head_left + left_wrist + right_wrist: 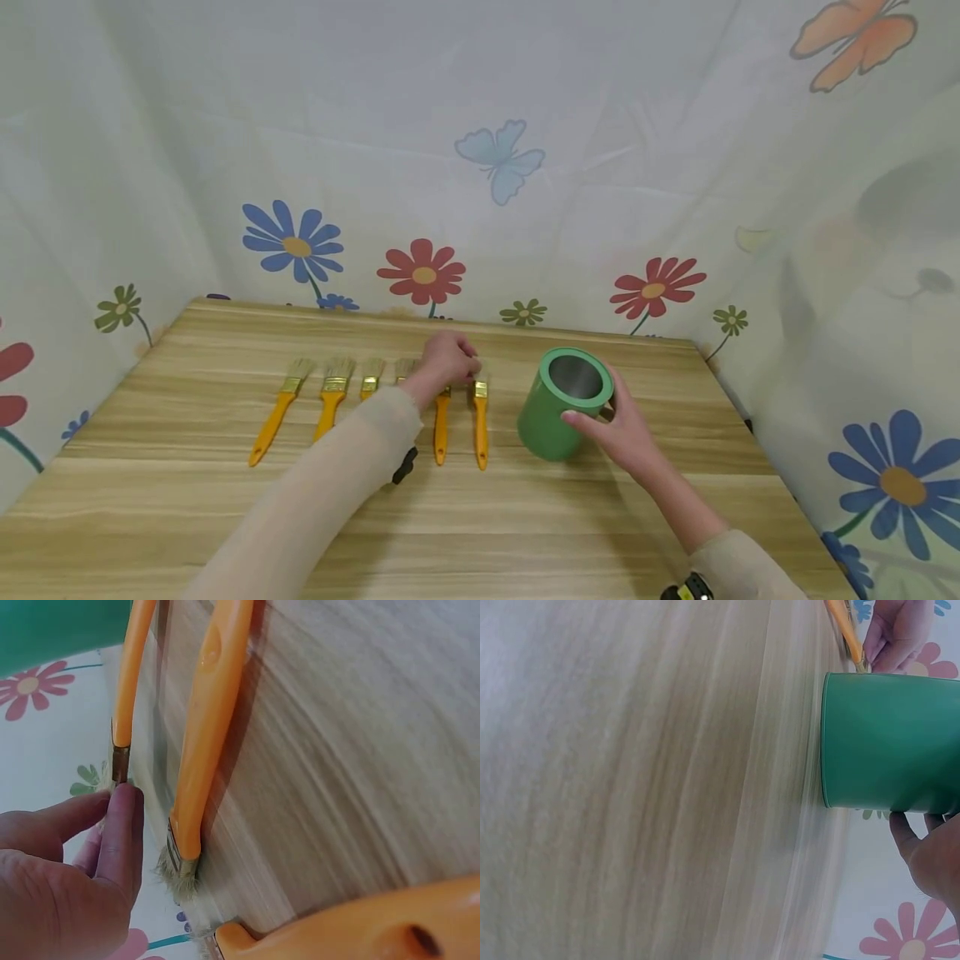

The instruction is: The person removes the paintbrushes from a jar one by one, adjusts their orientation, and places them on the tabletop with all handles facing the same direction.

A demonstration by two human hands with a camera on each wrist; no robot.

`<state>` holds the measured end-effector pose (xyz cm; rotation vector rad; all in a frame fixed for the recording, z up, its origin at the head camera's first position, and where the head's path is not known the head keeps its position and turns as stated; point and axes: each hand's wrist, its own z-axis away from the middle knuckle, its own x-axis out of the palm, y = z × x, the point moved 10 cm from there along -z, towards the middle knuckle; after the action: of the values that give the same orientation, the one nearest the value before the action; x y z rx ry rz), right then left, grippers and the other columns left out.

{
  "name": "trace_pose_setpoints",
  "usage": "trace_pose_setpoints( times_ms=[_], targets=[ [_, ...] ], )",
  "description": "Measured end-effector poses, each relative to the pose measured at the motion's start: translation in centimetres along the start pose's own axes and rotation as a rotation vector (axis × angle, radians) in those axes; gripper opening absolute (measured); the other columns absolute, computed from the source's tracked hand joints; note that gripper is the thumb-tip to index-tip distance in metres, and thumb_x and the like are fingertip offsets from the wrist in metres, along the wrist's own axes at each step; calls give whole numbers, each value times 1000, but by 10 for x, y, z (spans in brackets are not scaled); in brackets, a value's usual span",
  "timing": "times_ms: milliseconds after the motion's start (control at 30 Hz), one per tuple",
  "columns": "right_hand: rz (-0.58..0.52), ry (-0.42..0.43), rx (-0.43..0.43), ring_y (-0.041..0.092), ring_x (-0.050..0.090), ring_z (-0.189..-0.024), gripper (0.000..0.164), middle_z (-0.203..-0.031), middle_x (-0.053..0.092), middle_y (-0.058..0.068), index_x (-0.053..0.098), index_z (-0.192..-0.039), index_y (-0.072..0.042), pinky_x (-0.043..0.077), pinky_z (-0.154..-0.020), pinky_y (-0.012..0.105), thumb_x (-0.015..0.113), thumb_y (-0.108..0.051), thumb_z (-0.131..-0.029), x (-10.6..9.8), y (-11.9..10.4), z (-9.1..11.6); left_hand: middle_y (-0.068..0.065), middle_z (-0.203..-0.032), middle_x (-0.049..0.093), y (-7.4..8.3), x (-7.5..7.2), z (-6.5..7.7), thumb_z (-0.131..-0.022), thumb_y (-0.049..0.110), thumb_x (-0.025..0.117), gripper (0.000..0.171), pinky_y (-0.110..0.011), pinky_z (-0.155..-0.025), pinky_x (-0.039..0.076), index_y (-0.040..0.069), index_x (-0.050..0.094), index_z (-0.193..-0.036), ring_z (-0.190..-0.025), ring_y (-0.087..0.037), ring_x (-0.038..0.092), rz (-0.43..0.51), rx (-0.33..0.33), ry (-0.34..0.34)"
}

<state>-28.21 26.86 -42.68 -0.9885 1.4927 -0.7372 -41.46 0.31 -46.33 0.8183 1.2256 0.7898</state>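
A row of paintbrushes with yellow-orange handles lies on the wooden table, bristles toward the far edge. My left hand [447, 360] is at the far end of the rightmost paintbrush [481, 425]. In the left wrist view its thumb and fingers pinch that brush at the bristles, just past the metal ferrule [120, 761]. My right hand [626, 429] grips a green mug [551, 417] from the right side, thumb on its near wall. The mug is upright with a bare metal inside; the right wrist view shows fingers against its wall [892, 742]. My left forearm partly hides the middle brushes.
Just left of the pinched brush lies another paintbrush [442, 425]. Farther left are more brushes, the outermost [273, 425] slanted. The wooden table [600, 542] ends at a white curtain [360, 150] printed with flowers and butterflies, which also hangs at both sides.
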Motion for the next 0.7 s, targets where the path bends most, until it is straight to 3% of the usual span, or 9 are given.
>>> trace_pose_setpoints(
  times_ms=[200,367,533,700],
  targets=[
    [-4,-2,-7,38,46,-147,89,-158,47,10,32,-165,-18,37,-120,68,85,-28,-94,-2,-1,-1,-9,-84,68,1,1,-3,-91,2,81,10,-27,-61,61,4,71,-89,-64,-18,69,-72,23,25],
    [-2,3,-5,38,46,-146,89,-158,47,10,32,-164,-18,37,-119,69,85,-28,-94,-3,-1,-2,-7,-74,70,9,-3,6,-93,3,77,8,-27,-58,52,6,70,-90,-63,-19,66,-196,48,39],
    [0,-3,0,38,46,-147,89,-159,47,10,32,-164,-18,36,-119,69,86,-28,-94,-2,-2,-3,-8,-86,71,12,-6,6,-94,2,72,3,-30,-62,54,4,72,-97,-72,-22,64,-241,61,33],
    [-3,-3,7,39,46,-146,89,-158,47,11,33,-164,-18,36,-119,69,86,-28,-93,-3,-2,-3,-9,-98,70,19,-14,2,-97,5,72,3,-35,-74,56,5,72,-100,-83,-25,63,-266,107,45]
  ],
)
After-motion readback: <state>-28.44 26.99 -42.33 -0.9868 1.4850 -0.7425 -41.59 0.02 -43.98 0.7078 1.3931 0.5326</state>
